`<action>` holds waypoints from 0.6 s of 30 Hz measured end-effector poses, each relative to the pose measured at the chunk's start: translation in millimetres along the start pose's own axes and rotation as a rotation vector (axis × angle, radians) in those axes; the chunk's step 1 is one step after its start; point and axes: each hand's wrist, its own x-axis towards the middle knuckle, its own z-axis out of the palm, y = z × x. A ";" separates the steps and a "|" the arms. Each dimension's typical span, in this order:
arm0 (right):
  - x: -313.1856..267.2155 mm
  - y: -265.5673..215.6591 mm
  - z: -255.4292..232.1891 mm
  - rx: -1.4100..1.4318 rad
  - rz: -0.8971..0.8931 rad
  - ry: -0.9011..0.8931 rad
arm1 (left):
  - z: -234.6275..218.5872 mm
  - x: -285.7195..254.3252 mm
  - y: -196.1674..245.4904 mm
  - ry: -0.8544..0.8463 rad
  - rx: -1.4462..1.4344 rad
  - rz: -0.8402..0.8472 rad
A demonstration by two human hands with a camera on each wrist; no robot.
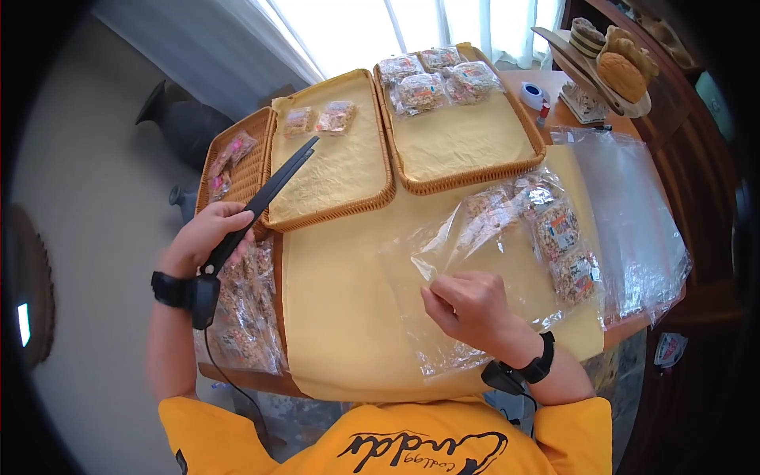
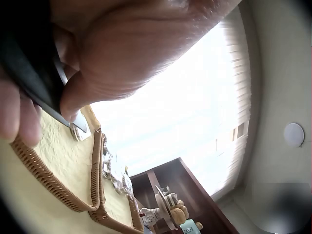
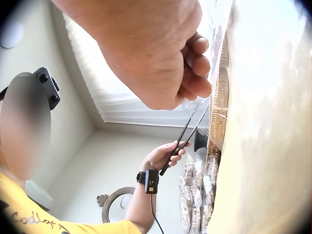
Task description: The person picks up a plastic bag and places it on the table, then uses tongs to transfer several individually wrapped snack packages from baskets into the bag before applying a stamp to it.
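Black tongs (image 1: 269,190) are gripped in the left hand (image 1: 207,235), their tips over the middle basket (image 1: 328,182). In the left wrist view that hand (image 2: 126,48) wraps the dark tongs (image 2: 29,63). The right hand (image 1: 479,310), fingers curled, pinches the edge of a large clear bag (image 1: 443,257) lying on the yellow cloth. Several snack packs (image 1: 558,229) sit in the bag's far and right part. Seen from the right wrist, the curled fingers of the right hand (image 3: 151,53) are against clear film (image 3: 219,24); their exact hold is partly hidden.
A right basket (image 1: 467,142) holds several packs, the middle one two packs (image 1: 336,116), the narrow left basket (image 1: 245,162) pink ones. Filled bags (image 1: 245,317) lie at the left edge, flat clear bags (image 1: 625,214) at the right. Tape (image 1: 534,95) and a bread stand (image 1: 586,75) are behind.
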 end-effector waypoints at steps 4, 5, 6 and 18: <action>0.0 -0.7 -2.1 -0.003 0.020 -0.026 | 7.6 48.7 -10.3 -0.041 -0.148 -0.031; -0.3 -0.6 -2.1 -0.001 0.021 -0.028 | 9.4 54.9 -10.4 -0.053 -0.170 -0.032; -0.3 -0.3 -1.8 0.003 0.023 -0.029 | 12.1 58.2 -8.2 -0.053 -0.169 -0.033; -1.8 2.3 0.9 0.008 0.003 -0.023 | 28.8 119.3 -3.6 -0.198 -0.478 -0.013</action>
